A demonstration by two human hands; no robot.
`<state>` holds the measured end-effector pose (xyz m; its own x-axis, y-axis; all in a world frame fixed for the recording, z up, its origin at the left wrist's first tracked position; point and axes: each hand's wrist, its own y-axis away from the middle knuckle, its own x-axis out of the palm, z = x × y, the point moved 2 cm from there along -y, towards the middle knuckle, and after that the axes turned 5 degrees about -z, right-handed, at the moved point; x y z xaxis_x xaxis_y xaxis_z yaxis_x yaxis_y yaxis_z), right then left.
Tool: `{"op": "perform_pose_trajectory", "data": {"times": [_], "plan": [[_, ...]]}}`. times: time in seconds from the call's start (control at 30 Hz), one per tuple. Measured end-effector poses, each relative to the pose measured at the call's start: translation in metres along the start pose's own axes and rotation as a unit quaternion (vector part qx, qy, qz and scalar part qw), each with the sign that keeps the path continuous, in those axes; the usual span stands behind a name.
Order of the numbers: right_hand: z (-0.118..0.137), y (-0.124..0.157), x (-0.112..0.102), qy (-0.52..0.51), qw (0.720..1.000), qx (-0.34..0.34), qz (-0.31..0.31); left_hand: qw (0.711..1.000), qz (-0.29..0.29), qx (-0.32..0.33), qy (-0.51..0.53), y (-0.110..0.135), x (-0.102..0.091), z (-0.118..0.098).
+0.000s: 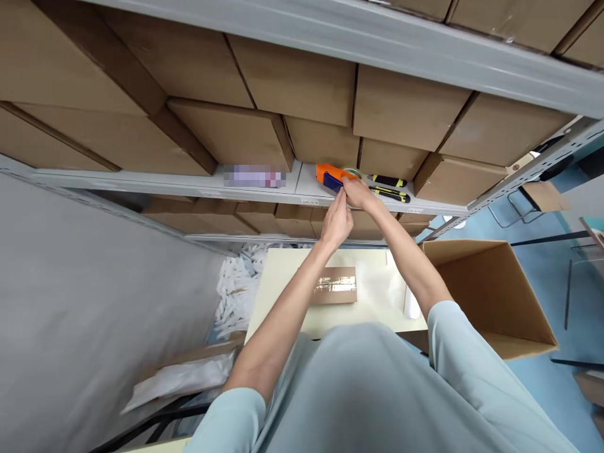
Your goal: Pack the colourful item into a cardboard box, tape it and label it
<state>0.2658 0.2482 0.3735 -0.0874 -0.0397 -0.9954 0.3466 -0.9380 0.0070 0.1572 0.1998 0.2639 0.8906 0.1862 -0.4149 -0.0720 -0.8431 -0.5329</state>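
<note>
Both my arms reach up to a grey metal shelf (189,184). My right hand (357,190) has its fingers closed on an orange and blue tape dispenser (329,176) that rests on the shelf edge. My left hand (336,221) is just below and beside it, fingers held together and pointing up at the dispenser; whether it touches the dispenser is unclear. A small brown taped package (334,286) lies on the pale table (278,283) below my arms.
Brown cartons (292,82) fill the shelves. Two black and yellow utility knives (387,187) lie right of the dispenser. An open cardboard box (491,296) stands at the right on a blue floor. White packets (236,292) are heaped left of the table.
</note>
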Motion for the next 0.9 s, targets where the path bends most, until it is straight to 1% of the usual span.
{"op": "perform_pose_trajectory", "data": {"times": [0.07,0.1,0.13,0.2,0.27,0.33,0.4,0.43,0.5,0.57,0.6,0.63,0.67,0.73,0.8,0.83,0.9], "plan": [[0.001,-0.014,0.003,0.008,0.999,0.009,0.033,1.0,0.013,0.007,0.0,0.007,-0.002,-0.001],[0.001,-0.02,0.004,0.008,0.999,0.013,0.041,1.0,0.02,0.007,-0.001,0.013,-0.004,-0.002],[0.0,-0.024,0.005,0.006,0.999,0.016,0.037,1.0,0.028,0.003,-0.002,0.021,-0.007,-0.003],[-0.005,-0.024,0.011,-0.008,1.0,0.019,-0.01,0.999,0.045,-0.014,-0.002,0.044,-0.015,-0.001],[-0.013,-0.009,0.026,-0.033,0.995,0.021,-0.088,0.998,0.049,-0.048,-0.005,0.077,-0.029,0.01],[-0.018,0.028,0.056,-0.071,0.985,0.038,-0.155,0.994,0.028,-0.1,-0.021,0.123,-0.05,0.031],[-0.015,0.083,0.101,-0.121,0.973,0.079,-0.181,0.984,-0.01,-0.171,-0.053,0.179,-0.076,0.056],[-0.008,0.115,0.127,-0.147,0.968,0.108,-0.172,0.974,-0.031,-0.212,-0.072,0.208,-0.089,0.067],[0.015,0.178,0.178,-0.189,0.961,0.162,-0.117,0.95,-0.057,-0.286,-0.107,0.261,-0.108,0.083],[0.045,0.228,0.222,-0.23,0.951,0.202,-0.043,0.929,-0.058,-0.341,-0.133,0.299,-0.115,0.091],[0.06,0.244,0.241,-0.254,0.943,0.216,-0.011,0.921,-0.047,-0.361,-0.139,0.31,-0.113,0.092],[0.073,0.255,0.257,-0.279,0.933,0.228,0.009,0.914,-0.033,-0.378,-0.142,0.316,-0.108,0.093],[0.084,0.26,0.27,-0.305,0.922,0.237,0.013,0.909,-0.015,-0.39,-0.145,0.317,-0.101,0.092],[0.095,0.258,0.289,-0.356,0.898,0.26,-0.014,0.902,0.02,-0.4,-0.157,0.309,-0.085,0.089],[0.096,0.248,0.3,-0.395,0.869,0.296,-0.048,0.895,0.046,-0.4,-0.19,0.295,-0.071,0.084],[0.094,0.243,0.305,-0.408,0.853,0.32,-0.055,0.89,0.053,-0.401,-0.211,0.288,-0.065,0.082],[0.086,0.236,0.314,-0.421,0.825,0.374,-0.043,0.876,0.061,-0.408,-0.249,0.277,-0.057,0.08]]}}
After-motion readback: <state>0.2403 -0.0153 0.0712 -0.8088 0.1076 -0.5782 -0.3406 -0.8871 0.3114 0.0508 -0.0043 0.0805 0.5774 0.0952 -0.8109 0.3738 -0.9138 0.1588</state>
